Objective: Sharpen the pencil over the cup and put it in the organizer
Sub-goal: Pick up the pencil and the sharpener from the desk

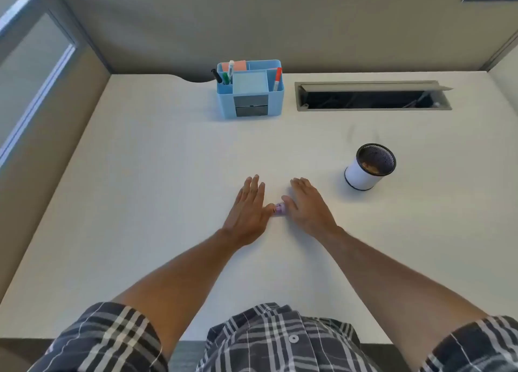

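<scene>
The white table [140,203] carries everything. The blue organizer [250,91] stands far beyond both hands, at the back edge. The cup [370,166] stands beyond and to the right of the right hand [308,206]. Both the left hand [249,212] and the right lie flat with the grip spread, holding nothing. The small purple sharpener [279,209] lies between their thumbs, touching them. No pencil is visible.

Office cubicle: partition walls [196,29], desk [140,203] (cable hatch [372,95]).

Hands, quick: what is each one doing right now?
Left hand: open, flat on the desk, holding nothing.
Right hand: open, flat, holding nothing; the small purple sharpener lies between the thumbs.
</scene>
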`<action>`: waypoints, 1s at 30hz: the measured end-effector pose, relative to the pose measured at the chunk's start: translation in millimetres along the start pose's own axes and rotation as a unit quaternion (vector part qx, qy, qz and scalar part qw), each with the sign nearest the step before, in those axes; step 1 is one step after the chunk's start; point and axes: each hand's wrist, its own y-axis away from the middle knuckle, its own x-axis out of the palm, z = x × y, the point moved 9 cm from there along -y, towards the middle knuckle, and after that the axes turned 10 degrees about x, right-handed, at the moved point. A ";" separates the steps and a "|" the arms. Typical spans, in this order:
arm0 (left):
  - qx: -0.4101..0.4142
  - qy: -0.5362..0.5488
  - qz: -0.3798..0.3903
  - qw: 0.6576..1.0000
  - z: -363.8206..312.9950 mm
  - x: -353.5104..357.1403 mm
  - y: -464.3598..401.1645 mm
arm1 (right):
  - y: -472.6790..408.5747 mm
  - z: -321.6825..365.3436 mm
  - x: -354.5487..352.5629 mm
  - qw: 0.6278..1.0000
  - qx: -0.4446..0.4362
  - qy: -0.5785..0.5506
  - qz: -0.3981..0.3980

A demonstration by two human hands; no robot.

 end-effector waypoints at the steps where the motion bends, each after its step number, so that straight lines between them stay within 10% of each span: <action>1: 0.003 0.002 -0.001 1.000 -1.4 2.8 0.5 | 0.6 -2.8 0.9 1.000 0.003 -0.013 -0.009; 18: 0.049 0.054 -0.039 0.997 -21.6 9.2 -0.4 | 9.5 -7.4 4.3 0.983 0.047 -0.177 -0.009; 30: 0.036 0.114 -0.122 0.985 -31.4 -20.9 0.4 | 11.1 -14.2 7.3 0.866 0.163 -0.452 0.135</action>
